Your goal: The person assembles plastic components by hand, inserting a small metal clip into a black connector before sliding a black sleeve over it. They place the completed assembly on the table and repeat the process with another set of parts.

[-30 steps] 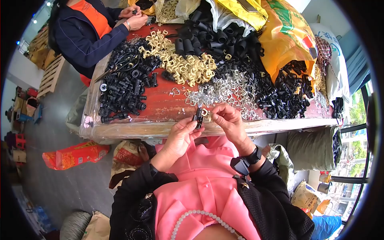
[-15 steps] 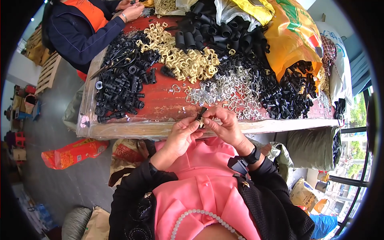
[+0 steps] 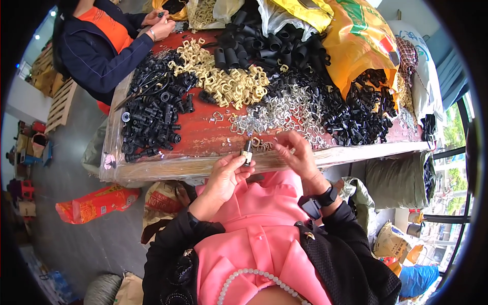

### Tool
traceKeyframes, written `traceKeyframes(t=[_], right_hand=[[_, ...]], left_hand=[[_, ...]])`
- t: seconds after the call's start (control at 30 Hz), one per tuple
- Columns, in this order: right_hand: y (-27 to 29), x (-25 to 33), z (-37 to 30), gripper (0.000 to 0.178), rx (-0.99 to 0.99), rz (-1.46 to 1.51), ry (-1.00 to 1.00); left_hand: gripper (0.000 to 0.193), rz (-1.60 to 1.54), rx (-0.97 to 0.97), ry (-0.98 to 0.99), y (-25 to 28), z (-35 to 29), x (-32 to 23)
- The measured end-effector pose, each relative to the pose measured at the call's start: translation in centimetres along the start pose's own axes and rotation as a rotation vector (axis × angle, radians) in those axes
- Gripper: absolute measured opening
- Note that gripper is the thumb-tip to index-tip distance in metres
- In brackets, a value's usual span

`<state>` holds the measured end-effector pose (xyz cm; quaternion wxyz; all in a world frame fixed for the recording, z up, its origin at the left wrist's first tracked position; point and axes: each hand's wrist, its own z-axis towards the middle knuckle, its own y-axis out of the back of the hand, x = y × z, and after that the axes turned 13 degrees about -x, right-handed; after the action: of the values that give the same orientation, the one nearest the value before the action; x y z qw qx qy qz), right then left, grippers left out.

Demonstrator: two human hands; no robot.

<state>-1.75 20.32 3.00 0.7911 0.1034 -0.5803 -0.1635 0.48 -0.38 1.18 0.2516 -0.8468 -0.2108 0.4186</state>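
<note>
Change: both hands have come apart since half a second ago; the right hand [image 3: 300, 155] has lifted off the small part and moved right, toward the pile of metal clips [image 3: 284, 114].
Left hand: the left hand [image 3: 226, 175] holds a small black fitting [image 3: 247, 151] upright at the near edge of the table [image 3: 203, 134], thumb and fingertips pressed together on its lower end.
Right hand: fingers half curled, palm down, over a few loose clips just near of the metal pile; whether it is pinching one, I cannot tell.
Fitting: a short dark tube with a pale end, centre of the view, just above the table's near edge and in front of the pink top.
Table: red, wrapped in clear film. Black tube parts [image 3: 152, 117] lie heaped at the far left, cream plastic rings [image 3: 229, 84] in the far middle, more black parts [image 3: 356, 117] at the right beside a yellow sack [image 3: 358, 43].
Other person: someone in a dark jacket and orange vest works at the far left corner, hands busy on their own piece.
Doing it well: probably best to keep the fitting steady and upright, take a single clip, and bring it square to the open end before pressing.
</note>
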Motion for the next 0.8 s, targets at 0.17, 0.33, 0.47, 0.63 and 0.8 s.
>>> traceKeyframes(t=[0.17, 0.33, 0.47, 0.63, 0.8], right_hand=[[1.5, -1.5, 1.3, 0.015, 0.019, -0.213, 0.062], [-1.3, -0.9, 2.4, 0.012, 0.115, -0.261, 0.178], [-1.0, -2.1, 4.4, 0.012, 0.093, -0.384, 0.253], [0.8, -3.7, 7.3, 0.013, 0.006, -0.486, 0.283], [0.7, -4.3, 10.9, 0.013, -0.167, -0.49, 0.243]], left_hand=[[0.018, -0.011, -0.041, -0.036, 0.4, 0.7, -0.5], [0.019, 0.007, -0.041, -0.076, -0.1, 1.8, -1.2], [0.019, 0.007, -0.09, -0.109, 0.0, 1.9, -1.6], [0.017, -0.044, -0.094, -0.137, 0.7, 2.2, -2.0], [0.016, -0.036, -0.087, -0.14, 0.5, 2.3, -1.8]])
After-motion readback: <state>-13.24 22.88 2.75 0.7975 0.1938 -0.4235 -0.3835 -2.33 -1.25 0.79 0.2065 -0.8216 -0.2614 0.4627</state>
